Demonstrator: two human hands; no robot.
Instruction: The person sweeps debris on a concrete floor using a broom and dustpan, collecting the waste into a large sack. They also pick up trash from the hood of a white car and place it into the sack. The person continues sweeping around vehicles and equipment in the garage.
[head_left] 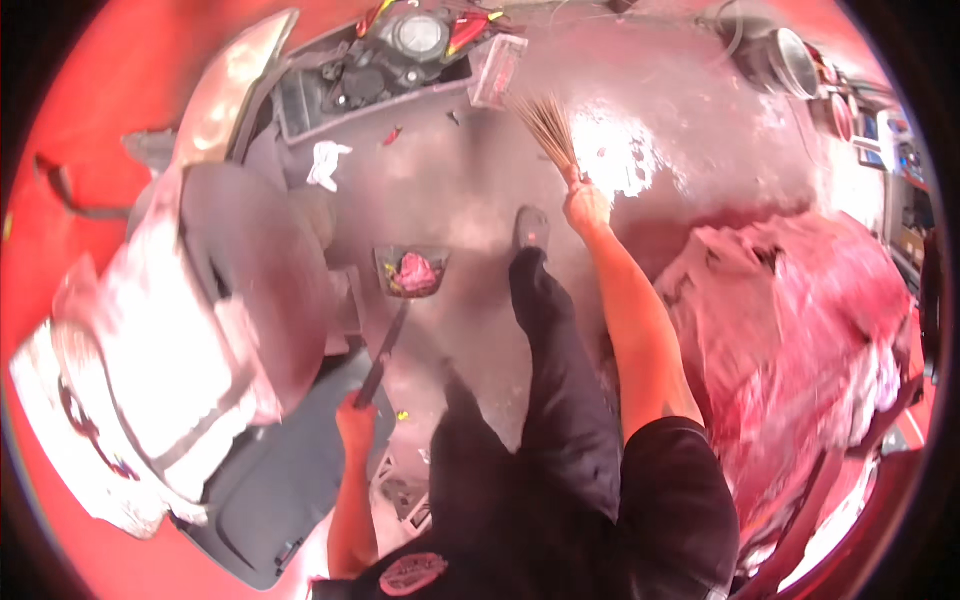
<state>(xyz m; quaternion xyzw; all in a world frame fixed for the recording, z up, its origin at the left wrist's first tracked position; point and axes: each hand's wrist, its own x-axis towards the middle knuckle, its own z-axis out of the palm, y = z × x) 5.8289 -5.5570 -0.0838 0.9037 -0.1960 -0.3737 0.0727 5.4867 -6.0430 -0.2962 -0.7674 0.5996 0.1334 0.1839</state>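
My left hand (357, 425) is closed round the long dark handle of a dustpan (386, 354). The pan lies low over the floor, left of the middle, with a crumpled pink piece (415, 272) and some yellowish scraps inside. Out in front, my right arm is stretched forward, and my right hand (588, 208) grips the bound end of a stick broom (547, 130). Its thin brown bristles fan out toward the far left, close to a bright patch of glare on the floor. Whether the bristle tips touch the floor, I cannot tell.
A crumpled white cloth (326, 165) and a small red scrap (393, 135) lie on the floor beyond the pan. Behind them stands a grey crate (300, 125) with machine parts. Reddish cloth (780, 330) covers something bulky at right; a metal bucket (795, 64) stands far right.
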